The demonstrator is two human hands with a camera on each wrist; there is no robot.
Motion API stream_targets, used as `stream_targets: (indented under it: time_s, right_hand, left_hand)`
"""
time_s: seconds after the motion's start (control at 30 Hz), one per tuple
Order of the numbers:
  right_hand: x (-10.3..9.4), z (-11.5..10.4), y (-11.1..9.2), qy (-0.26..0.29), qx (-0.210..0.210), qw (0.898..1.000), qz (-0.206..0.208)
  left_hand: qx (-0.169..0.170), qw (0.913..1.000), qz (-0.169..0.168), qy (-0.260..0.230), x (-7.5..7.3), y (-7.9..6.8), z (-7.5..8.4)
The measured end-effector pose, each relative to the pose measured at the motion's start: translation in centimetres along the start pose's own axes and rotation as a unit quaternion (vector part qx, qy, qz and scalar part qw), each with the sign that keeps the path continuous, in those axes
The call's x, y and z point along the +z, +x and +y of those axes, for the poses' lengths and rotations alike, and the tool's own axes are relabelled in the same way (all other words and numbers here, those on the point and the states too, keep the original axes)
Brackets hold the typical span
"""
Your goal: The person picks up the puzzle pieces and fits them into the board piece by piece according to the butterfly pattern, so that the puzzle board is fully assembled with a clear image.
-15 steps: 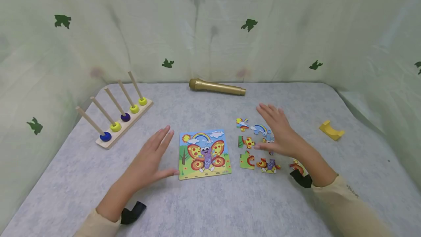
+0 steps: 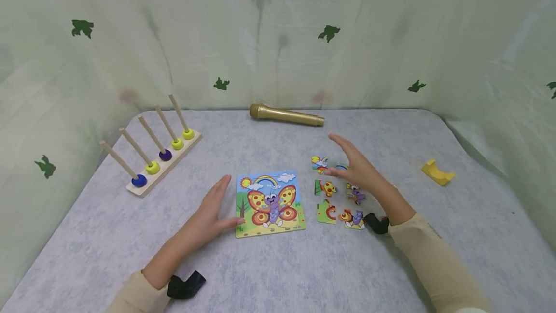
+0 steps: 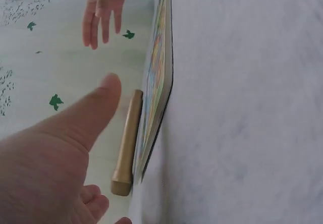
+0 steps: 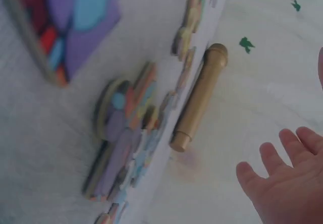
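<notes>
A square butterfly picture puzzle board (image 2: 271,206) lies flat in the middle of the table in the head view. My left hand (image 2: 201,223) is beside its left edge, fingers straight and thumb spread, the thumb tip overlapping the board there. In the left wrist view that thumb (image 3: 96,110) points up beside the board's edge, holding nothing. My right hand (image 2: 360,170) hovers over the loose puzzle pieces (image 2: 326,211) right of the board, thumb and fingers apart with nothing between them. The right wrist view shows a butterfly puzzle piece (image 4: 118,128) on the table. The hand hides some pieces.
A gold microphone (image 2: 286,115) lies at the table's back edge. On the left stands a wooden peg stand (image 2: 162,168) with blue and yellow beads on its rods. A yellow curved block (image 2: 437,173) sits at the right. Pale cloth with green leaf shapes hangs behind.
My right hand has shifted left over the pieces, uncovering the purple butterfly-body piece while covering more of the rainbow one. My left hand has moved slightly right, its thumb now overlapping the board.
</notes>
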State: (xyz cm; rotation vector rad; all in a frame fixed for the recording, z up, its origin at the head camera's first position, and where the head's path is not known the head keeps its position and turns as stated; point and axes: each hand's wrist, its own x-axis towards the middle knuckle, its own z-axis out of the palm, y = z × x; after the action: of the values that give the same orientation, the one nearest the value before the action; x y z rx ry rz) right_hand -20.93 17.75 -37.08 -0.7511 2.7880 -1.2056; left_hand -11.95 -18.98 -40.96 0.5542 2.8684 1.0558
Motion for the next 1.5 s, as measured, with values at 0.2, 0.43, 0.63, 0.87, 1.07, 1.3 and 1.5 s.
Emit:
stream_targets:
  time_s: [0.2, 0.43, 0.63, 0.87, 1.07, 1.3, 1.5]
  right_hand:
    - [0.5, 1.6, 0.7, 0.04, 0.024, 0.999, -0.023]
    - [1.0, 3.2, 1.2, 0.059, 0.035, 0.996, -0.053]
    - [1.3, 4.2, 1.5, 0.062, 0.067, 0.993, -0.078]
    - [1.7, 4.3, 2.0, 0.029, 0.096, 0.991, -0.093]
    - [2.1, 4.9, 2.4, 0.0, 0.083, 0.991, -0.101]
    - [2.3, 5.0, 2.6, -0.016, 0.044, 0.995, -0.089]
    - [2.2, 4.4, 2.6, -0.044, 0.051, 0.993, -0.095]
  left_hand:
    - [-0.005, 0.9997, -0.023, -0.009, 0.9, 0.0, -0.8]
    - [0.019, 0.9992, -0.036, 0.005, 1.2, 0.1, -1.1]
    - [0.027, 0.9978, -0.057, 0.024, 1.0, 0.4, -1.2]
    - [0.032, 0.9968, -0.067, 0.03, 0.7, 0.8, -1.7]
    - [0.032, 0.997, -0.065, 0.028, 0.7, 0.9, -1.9]
    - [0.033, 0.9971, -0.063, 0.028, 0.7, 0.9, -1.8]
    - [0.033, 0.9972, -0.061, 0.027, 0.7, 0.8, -1.7]
